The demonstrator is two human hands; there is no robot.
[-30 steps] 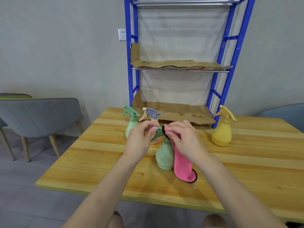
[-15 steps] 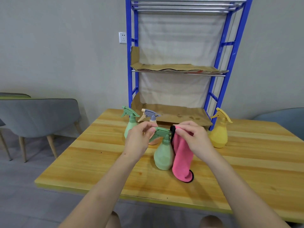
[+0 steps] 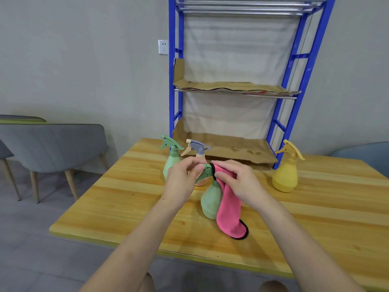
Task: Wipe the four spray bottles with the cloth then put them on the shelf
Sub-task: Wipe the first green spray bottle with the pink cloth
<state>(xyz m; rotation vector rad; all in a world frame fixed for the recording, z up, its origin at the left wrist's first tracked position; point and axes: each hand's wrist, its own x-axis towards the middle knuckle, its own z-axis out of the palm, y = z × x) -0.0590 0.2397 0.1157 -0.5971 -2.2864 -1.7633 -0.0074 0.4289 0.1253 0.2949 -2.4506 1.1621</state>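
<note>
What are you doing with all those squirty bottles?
A person is wiping spray bottles. Their left hand pinches the trigger top of the nearest green bottle, and their right hand holds a pink cloth against its neck. A second green bottle, a peach bottle and a yellow bottle stand on the table. None is on the shelf yet.

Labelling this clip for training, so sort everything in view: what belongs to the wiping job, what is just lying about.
For the job: near green bottle, its trigger gripped by the left hand; pink cloth in the right hand; far green bottle; peach bottle; yellow bottle; blue shelf.
Lying about: grey chair; wall socket.
</note>
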